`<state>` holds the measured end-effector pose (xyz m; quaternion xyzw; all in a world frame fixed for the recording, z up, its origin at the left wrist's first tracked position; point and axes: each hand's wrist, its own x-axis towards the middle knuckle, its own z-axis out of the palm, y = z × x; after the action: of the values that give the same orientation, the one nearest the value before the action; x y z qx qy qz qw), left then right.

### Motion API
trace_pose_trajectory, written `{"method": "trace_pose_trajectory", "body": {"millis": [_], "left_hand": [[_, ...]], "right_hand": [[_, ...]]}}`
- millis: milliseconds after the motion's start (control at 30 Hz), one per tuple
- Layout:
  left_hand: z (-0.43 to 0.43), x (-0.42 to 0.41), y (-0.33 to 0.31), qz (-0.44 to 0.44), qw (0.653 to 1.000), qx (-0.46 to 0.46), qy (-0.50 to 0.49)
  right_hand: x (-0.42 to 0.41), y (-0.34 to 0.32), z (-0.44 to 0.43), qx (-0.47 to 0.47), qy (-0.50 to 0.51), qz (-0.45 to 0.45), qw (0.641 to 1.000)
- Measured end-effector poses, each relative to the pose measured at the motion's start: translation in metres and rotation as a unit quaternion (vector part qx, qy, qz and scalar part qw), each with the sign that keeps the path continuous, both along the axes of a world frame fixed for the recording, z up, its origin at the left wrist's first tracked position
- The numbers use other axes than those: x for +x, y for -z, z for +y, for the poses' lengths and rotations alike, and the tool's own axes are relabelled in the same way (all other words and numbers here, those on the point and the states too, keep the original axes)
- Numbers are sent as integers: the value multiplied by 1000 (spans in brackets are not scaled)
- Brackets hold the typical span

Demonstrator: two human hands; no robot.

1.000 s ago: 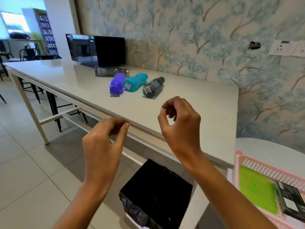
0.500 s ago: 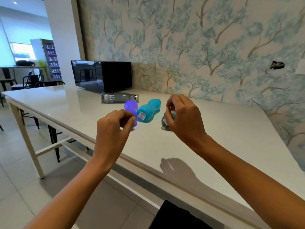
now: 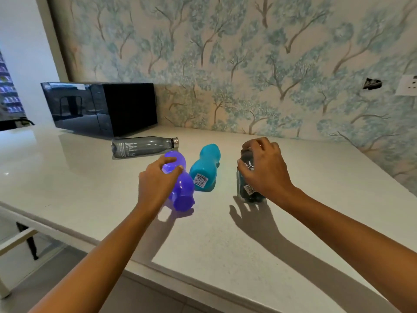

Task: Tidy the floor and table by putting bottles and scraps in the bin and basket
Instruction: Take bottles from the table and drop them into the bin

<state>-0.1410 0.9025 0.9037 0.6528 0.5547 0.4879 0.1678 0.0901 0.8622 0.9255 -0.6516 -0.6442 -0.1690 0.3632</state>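
Four bottles are lying on their sides on the white table (image 3: 67,177), and the teal bottle (image 3: 204,170) in the middle is serving as the marker. It is lying with its labelled base towards the person. Just to its left, the translucent purple bottle (image 3: 182,193) is lying almost parallel, and the left grip (image 3: 155,184) is curling around its narrow waist, thumb on one side and fingers over the top. To the right of the teal bottle, a little apart, the right grip (image 3: 264,170) is closing over the upper half of the dark bottle (image 3: 248,195), whose base is pointing towards the person. Behind the teal bottle and to its left, a grey bottle (image 3: 144,146) with a metal cap is lying crosswise, untouched. What the bottles are holding cannot be told. Half a second earlier both grips were hovering above the table, fingers pinched on nothing; now each is grasping a bottle that is resting on the table.
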Motion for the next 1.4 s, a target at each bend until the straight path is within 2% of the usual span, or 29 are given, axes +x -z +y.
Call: {"method": "trace_pose_trajectory", "body": {"millis": [100, 167, 233, 333, 500, 633, 800, 1033, 1400], "left_hand": [[42, -6, -2, -108, 980, -166, 26], [60, -6, -1, -116, 958, -257, 59], [71, -6, 3, -92, 942, -309, 92], [85, -6, 18, -63, 945, -301, 115], [98, -8, 30, -86, 932, -311, 163], [103, -16, 26, -101, 917, -336, 190], [108, -29, 23, -113, 918, -328, 194], [109, -51, 21, -112, 936, -259, 209], [83, -80, 11, -128, 926, -160, 316]], "right_hand": [[-3, 5, 23, -103, 56, 73, 990], [-5, 12, 34, -161, 90, 98, 978], [-9, 21, 42, -194, 125, 120, 966], [-15, 35, 47, -211, 185, 141, 949], [-27, 56, 46, -217, 247, 171, 929], [-32, 64, 38, -188, 251, 161, 936], [-35, 66, 26, -136, 257, 179, 940], [-59, 71, 1, -65, 277, 147, 947], [-125, 46, -83, 82, 257, 122, 955]]}}
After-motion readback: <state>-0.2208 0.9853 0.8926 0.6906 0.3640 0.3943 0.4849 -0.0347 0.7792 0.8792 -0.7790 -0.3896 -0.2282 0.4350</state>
